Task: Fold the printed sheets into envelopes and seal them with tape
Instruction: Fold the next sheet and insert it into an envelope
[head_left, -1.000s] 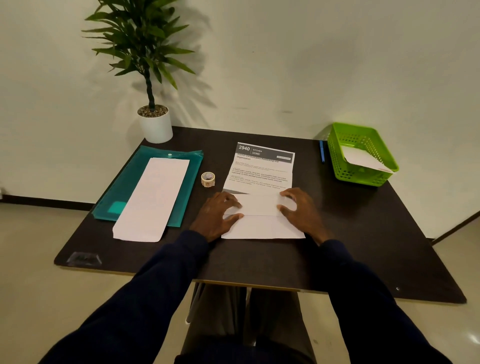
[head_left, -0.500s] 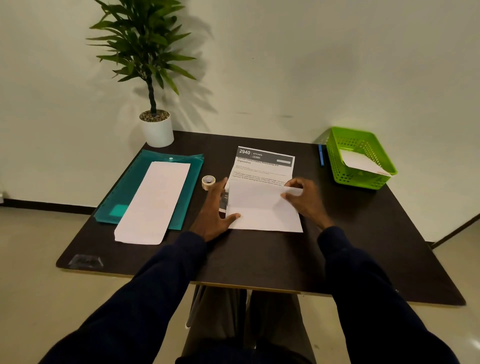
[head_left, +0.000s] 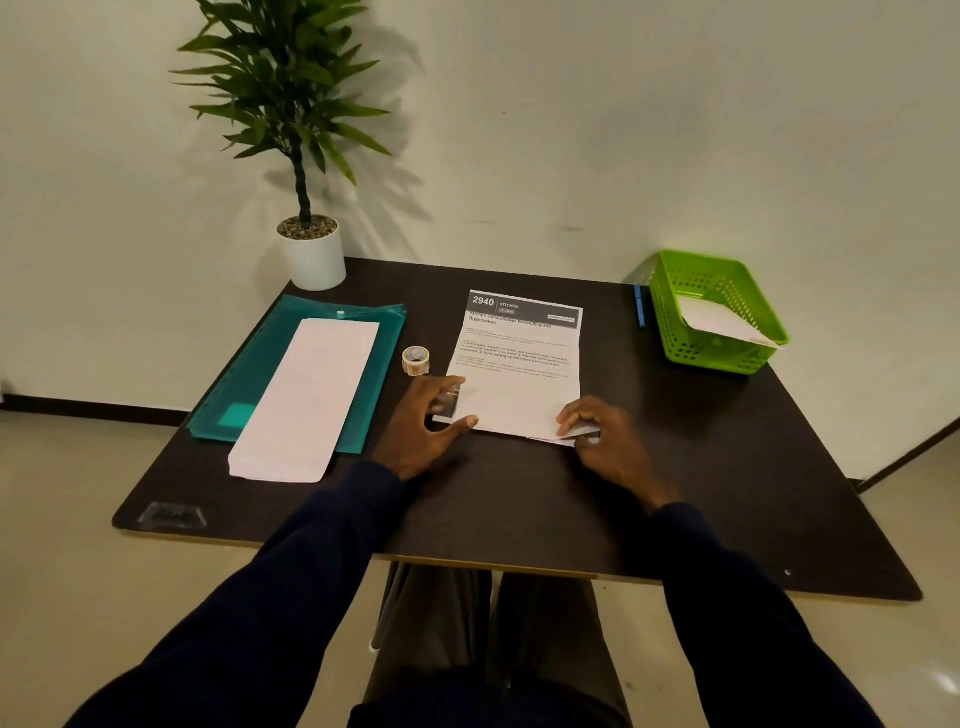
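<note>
Two hands on the printed sheet, and its lower half, folded up a moment ago, is back down. Left hand lies spread at the edge, right hand pinches the near corner.

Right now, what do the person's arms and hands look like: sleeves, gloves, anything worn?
Both arms are in long dark navy sleeves, the left sleeve and the right sleeve. They are plain, with no visible markings, and end at the wrists. The left hand and the right hand are bare: no gloves, and no ring or watch shows.
</note>
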